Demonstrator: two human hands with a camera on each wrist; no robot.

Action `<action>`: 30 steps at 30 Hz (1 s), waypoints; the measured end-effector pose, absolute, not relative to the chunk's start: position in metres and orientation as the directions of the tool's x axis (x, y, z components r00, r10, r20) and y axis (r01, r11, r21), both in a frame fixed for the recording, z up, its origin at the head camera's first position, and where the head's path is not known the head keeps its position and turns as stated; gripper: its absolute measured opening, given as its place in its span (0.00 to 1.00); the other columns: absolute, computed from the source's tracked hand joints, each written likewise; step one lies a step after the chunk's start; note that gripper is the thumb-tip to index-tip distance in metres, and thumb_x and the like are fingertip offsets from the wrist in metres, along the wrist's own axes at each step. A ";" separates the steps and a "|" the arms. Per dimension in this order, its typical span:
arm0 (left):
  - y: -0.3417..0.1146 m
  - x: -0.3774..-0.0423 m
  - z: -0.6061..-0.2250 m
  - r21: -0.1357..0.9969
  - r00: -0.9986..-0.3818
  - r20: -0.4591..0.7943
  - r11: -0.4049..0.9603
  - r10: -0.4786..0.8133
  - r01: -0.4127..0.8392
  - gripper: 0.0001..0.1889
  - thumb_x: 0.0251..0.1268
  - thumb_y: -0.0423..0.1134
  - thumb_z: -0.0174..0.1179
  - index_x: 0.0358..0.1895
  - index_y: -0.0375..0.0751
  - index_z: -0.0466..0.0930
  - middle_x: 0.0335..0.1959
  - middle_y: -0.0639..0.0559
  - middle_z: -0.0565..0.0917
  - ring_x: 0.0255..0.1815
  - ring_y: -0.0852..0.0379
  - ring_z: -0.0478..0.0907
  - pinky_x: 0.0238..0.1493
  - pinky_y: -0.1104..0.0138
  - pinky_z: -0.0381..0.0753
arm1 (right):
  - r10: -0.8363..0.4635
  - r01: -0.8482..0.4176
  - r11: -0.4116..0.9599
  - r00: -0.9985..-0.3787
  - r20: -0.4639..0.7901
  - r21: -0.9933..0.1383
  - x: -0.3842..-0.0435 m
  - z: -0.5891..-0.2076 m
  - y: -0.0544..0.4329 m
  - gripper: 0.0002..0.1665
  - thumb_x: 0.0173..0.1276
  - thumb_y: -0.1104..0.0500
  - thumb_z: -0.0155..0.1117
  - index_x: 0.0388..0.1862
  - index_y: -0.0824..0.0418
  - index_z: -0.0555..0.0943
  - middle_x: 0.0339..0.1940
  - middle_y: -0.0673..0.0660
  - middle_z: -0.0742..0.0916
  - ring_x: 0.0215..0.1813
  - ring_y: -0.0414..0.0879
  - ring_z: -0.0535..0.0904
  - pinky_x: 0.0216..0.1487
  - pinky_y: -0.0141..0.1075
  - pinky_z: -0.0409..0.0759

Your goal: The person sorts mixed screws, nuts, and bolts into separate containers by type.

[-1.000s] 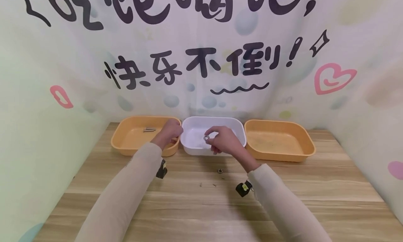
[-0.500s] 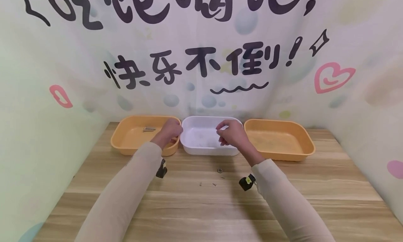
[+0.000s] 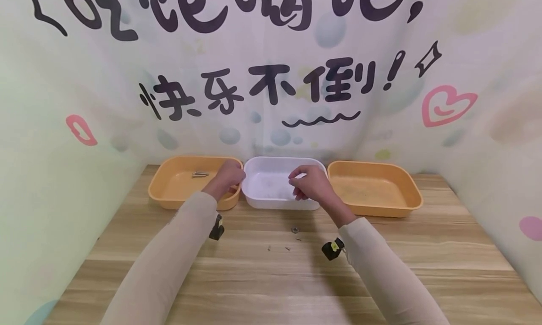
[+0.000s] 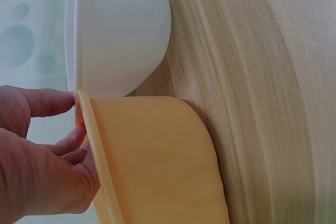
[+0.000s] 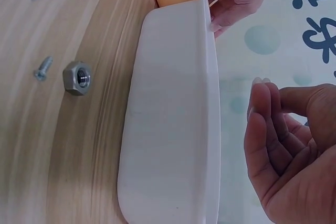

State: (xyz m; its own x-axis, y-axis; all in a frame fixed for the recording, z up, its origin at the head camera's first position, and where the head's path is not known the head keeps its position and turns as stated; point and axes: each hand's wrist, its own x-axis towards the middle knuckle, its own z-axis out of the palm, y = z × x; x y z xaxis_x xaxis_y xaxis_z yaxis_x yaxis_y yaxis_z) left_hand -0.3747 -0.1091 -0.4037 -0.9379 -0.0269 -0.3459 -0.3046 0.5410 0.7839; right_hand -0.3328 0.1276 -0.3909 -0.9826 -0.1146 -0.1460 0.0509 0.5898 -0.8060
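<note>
My left hand (image 3: 229, 173) grips the right-hand rim of the left orange tray (image 4: 157, 150); the thumb lies at the rim and the other fingers curl inside the tray. Several silver screws (image 3: 200, 174) lie at the back of that tray. Over the right half of the white tray (image 5: 168, 108) hovers my right hand (image 3: 312, 183), its fingers loosely bent with nothing between them. On the table in front of the white tray lies a hex nut (image 5: 77, 78), with small screws (image 5: 43, 68) beside it.
A second orange tray (image 3: 374, 188) stands to the right, so the three trays form a row along the wall. A printed cloth (image 3: 271, 137) hangs right behind them. The wooden table (image 3: 254, 287) reaches toward me.
One second ago my right hand pinched a nut above the white tray; its fingers have let go of it. That hand has shifted slightly right. My left hand has stayed in place.
</note>
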 end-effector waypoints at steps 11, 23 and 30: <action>-0.109 -0.375 -0.405 0.781 -0.941 -0.337 0.551 -0.025 -0.294 0.05 0.65 0.30 0.49 0.30 0.39 0.70 0.34 0.46 0.73 0.38 0.49 0.75 0.37 0.59 0.81 | -0.142 0.038 0.586 -0.979 -0.149 -0.810 -0.328 -0.392 0.129 0.09 0.68 0.58 0.64 0.43 0.61 0.82 0.24 0.60 0.85 0.24 0.49 0.83 0.28 0.37 0.83; -0.111 -0.375 -0.407 0.792 -0.941 -0.337 0.531 -0.028 -0.300 0.05 0.65 0.29 0.50 0.30 0.38 0.70 0.32 0.47 0.72 0.36 0.50 0.75 0.40 0.58 0.82 | -0.307 -0.082 0.587 -0.943 -0.128 -0.805 -0.314 -0.401 0.133 0.10 0.67 0.57 0.64 0.45 0.61 0.83 0.19 0.58 0.83 0.22 0.55 0.81 0.26 0.38 0.83; -0.112 -0.376 -0.407 0.802 -0.939 -0.342 0.514 -0.025 -0.306 0.03 0.65 0.30 0.51 0.33 0.37 0.72 0.36 0.45 0.75 0.40 0.48 0.76 0.44 0.56 0.82 | -0.393 -0.109 0.604 -0.903 -0.176 -0.790 -0.304 -0.412 0.140 0.12 0.67 0.58 0.64 0.46 0.62 0.83 0.17 0.57 0.83 0.19 0.46 0.77 0.25 0.36 0.80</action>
